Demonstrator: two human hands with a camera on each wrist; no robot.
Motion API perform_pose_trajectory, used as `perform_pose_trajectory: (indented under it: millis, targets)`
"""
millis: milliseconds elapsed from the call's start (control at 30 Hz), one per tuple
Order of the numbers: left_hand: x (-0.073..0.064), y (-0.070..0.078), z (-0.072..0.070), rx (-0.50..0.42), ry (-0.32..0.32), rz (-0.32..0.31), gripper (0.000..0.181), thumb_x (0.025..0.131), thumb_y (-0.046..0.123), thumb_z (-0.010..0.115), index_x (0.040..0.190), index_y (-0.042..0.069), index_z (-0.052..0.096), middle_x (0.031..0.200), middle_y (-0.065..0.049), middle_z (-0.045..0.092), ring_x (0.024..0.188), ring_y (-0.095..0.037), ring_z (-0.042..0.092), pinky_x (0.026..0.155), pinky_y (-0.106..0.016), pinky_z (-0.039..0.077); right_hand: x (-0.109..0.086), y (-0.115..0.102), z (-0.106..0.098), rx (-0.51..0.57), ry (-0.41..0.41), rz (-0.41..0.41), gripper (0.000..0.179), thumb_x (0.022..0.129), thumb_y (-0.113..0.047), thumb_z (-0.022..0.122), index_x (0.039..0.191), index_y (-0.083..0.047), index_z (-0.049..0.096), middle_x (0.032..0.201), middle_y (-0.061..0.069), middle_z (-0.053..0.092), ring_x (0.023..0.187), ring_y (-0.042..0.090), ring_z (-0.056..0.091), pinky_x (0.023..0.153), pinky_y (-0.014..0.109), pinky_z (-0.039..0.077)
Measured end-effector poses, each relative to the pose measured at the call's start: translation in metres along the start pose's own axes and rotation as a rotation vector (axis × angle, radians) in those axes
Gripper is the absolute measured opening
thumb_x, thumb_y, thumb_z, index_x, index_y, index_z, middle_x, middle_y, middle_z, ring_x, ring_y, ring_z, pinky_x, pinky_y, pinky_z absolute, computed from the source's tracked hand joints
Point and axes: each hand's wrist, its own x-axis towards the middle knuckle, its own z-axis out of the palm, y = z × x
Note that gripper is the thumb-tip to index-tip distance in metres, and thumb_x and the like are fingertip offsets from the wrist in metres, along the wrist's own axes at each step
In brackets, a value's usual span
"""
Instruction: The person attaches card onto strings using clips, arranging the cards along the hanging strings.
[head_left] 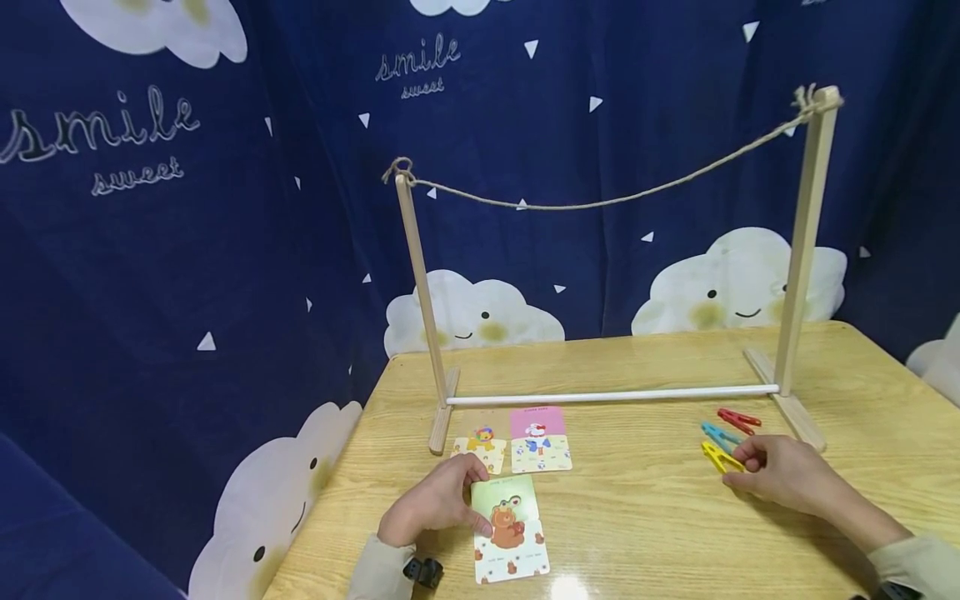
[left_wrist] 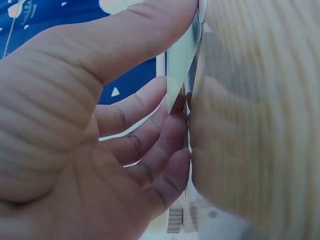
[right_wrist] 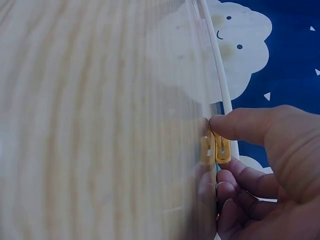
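A card with a green top and a brown bear (head_left: 510, 529) lies near the front of the table. My left hand (head_left: 444, 498) holds it by its left side, thumb on its face. In the left wrist view, the card's pale corner (left_wrist: 181, 60) shows between thumb and fingers. At the right, my right hand (head_left: 783, 473) pinches a yellow clothespin (head_left: 717, 456) between thumb and fingers. The right wrist view shows the yellow clothespin (right_wrist: 223, 149) close against the tabletop. Just behind it lie a blue clothespin (head_left: 720, 434) and a red clothespin (head_left: 738, 419).
A lion card (head_left: 483, 450) and a pink-topped card (head_left: 540, 450) lie behind the bear card. Beyond them stands a wooden frame with two posts (head_left: 806, 242), a sagging string (head_left: 570, 207) and a low white bar (head_left: 615, 395). A dark blue curtain (head_left: 600, 150) hangs behind the table (head_left: 630, 533).
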Motion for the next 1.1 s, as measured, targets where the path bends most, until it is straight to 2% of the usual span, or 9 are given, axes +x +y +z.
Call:
perform_pose_trajectory:
  millis: [200,500,733,1000,1100]
  targets:
    - [0.0,0.0,0.0,-0.007,0.01,0.018,0.063,0.065,0.025,0.101,0.112,0.013,0.062,0.1,0.003,0.061,0.093,-0.011,0.055,0.084,-0.027,0.048,-0.001,0.0,0.0,-0.003,0.013,-0.013,0.042,0.081,-0.042,0.087,0.099,-0.007,0.07,0.086,-0.002,0.06,0.076,0.011,0.05,0.063,0.025,0.039]
    - [0.003,-0.004,-0.001,-0.084,0.025,0.035,0.058,0.067,0.011,0.098,0.112,0.009,0.061,0.09,-0.002,0.061,0.077,-0.012,0.057,0.07,-0.024,0.049,-0.003,0.003,-0.001,0.035,-0.005,-0.009,0.04,0.082,-0.04,0.086,0.1,-0.008,0.071,0.086,-0.001,0.062,0.075,0.009,0.052,0.062,0.024,0.041]
    - [0.001,-0.004,-0.002,-0.096,0.039,0.018,0.054,0.07,0.008,0.096,0.113,0.01,0.063,0.084,-0.004,0.062,0.072,-0.01,0.056,0.066,-0.025,0.048,-0.005,-0.001,-0.003,0.03,0.05,-0.045,0.028,0.081,-0.032,0.087,0.095,-0.012,0.073,0.083,-0.004,0.066,0.071,0.001,0.054,0.061,0.023,0.043]
    - [0.002,-0.005,-0.003,-0.17,0.062,0.032,0.051,0.073,-0.001,0.092,0.115,0.009,0.066,0.093,-0.006,0.063,0.07,-0.008,0.057,0.061,-0.024,0.05,-0.004,-0.011,-0.011,0.057,0.063,-0.078,0.025,0.081,-0.022,0.083,0.1,-0.008,0.075,0.083,-0.004,0.068,0.07,-0.001,0.055,0.061,0.023,0.045]
    - [0.002,-0.006,-0.003,-0.194,0.068,0.042,0.051,0.072,-0.004,0.091,0.115,0.009,0.068,0.091,-0.006,0.062,0.069,-0.007,0.057,0.06,-0.023,0.051,-0.004,-0.016,-0.014,0.065,0.067,-0.069,0.024,0.082,-0.021,0.082,0.101,-0.009,0.075,0.083,-0.005,0.068,0.07,0.0,0.055,0.061,0.023,0.044]
